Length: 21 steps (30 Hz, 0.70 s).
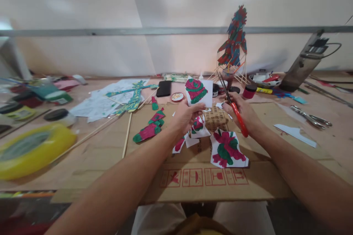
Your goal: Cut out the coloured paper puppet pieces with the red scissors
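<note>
Head view, centre of frame: my left hand pinches a white paper piece coloured red and green, held upright above the bench. My right hand is closed round red-handled scissors, blades pointing up-left, near the paper's right edge. Below both hands, cut coloured scraps lie on flattened cardboard. Metal scissors rest at right; a yellow ring sits at lower left.
</note>
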Available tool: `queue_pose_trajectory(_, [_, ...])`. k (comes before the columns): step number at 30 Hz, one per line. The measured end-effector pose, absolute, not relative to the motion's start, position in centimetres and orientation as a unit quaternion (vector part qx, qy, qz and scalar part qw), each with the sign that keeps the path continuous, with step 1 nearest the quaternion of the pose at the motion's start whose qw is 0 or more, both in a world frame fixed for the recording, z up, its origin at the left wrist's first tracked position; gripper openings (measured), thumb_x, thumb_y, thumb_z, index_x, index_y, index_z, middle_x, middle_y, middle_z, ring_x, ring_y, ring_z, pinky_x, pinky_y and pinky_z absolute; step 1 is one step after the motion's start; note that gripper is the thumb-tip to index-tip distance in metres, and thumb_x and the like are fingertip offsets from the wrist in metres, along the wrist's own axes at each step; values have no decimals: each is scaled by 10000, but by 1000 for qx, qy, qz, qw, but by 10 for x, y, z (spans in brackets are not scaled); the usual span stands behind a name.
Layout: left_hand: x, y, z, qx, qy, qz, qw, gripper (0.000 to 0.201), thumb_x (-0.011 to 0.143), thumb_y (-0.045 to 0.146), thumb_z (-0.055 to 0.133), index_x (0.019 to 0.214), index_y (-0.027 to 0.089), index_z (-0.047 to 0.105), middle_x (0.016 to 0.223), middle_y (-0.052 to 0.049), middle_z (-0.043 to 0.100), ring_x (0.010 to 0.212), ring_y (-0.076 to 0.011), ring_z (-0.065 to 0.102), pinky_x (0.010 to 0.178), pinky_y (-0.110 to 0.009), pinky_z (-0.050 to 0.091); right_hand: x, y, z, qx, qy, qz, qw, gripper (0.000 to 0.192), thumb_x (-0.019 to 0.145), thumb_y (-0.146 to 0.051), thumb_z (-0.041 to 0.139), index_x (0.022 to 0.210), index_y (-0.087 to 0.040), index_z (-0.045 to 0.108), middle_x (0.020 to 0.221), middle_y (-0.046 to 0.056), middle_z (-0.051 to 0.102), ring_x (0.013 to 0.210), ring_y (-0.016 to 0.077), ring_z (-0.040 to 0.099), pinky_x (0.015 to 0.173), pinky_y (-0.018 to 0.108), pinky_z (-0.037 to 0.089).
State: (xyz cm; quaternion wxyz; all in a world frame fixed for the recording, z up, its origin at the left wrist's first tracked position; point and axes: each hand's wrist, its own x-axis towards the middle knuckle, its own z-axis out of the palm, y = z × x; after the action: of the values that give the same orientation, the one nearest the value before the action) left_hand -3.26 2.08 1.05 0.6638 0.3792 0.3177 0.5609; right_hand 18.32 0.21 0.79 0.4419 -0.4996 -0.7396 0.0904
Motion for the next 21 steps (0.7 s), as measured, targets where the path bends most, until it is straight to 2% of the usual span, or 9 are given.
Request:
queue_pose_trajectory(4, [-31, 18, 13, 382, 313, 581, 647, 429, 515, 205, 959, 833, 181, 673, 782, 2, 734, 679, -106, 655, 653, -232, 487, 182, -1, 11, -523, -742, 134, 398, 386, 928, -475, 641, 1196, -205, 712, 989, 94, 779, 854, 277, 702, 763, 380, 552])
queue_pose_trajectory(12, [-28, 13, 16, 404, 321, 600, 612, 418, 537, 198, 914, 881, 199, 677, 783, 7, 731, 727, -138, 657, 759, -287, 504, 175, -10, 17, -499, -773, 174, 351, 378, 989, -479, 591, 1239, -245, 752, 1040, 96, 815, 942, 306, 738, 824, 403, 577])
queue_pose_trajectory(16, [-29, 12, 16, 425, 318, 589, 609, 367, 567, 222, 907, 871, 200, 702, 835, -13, 752, 771, -163, 667, 827, -324, 520, 175, -12, 20, -482, -782, 167, 359, 372, 1005, -458, 572, 1260, -261, 757, 1187, 116, 806, 1045, 322, 743, 903, 440, 582])
queue_pose_trajectory(18, [-29, 13, 16, 430, 321, 588, 605, 365, 570, 224, 906, 876, 202, 709, 846, -17, 755, 779, -171, 667, 835, -335, 524, 175, -12, 20, -471, -784, 177, 363, 395, 1016, -476, 557, 1286, -263, 752, 1121, 109, 808, 1032, 314, 742, 909, 442, 582])
queue_pose_trajectory(21, [-30, 13, 16, 433, 328, 588, 599, 354, 573, 207, 894, 876, 203, 710, 840, -15, 753, 764, -167, 658, 828, -331, 519, 175, -12, 19, -478, -777, 201, 356, 463, 1016, -538, 541, 1300, -236, 747, 920, 85, 772, 854, 275, 731, 812, 407, 586])
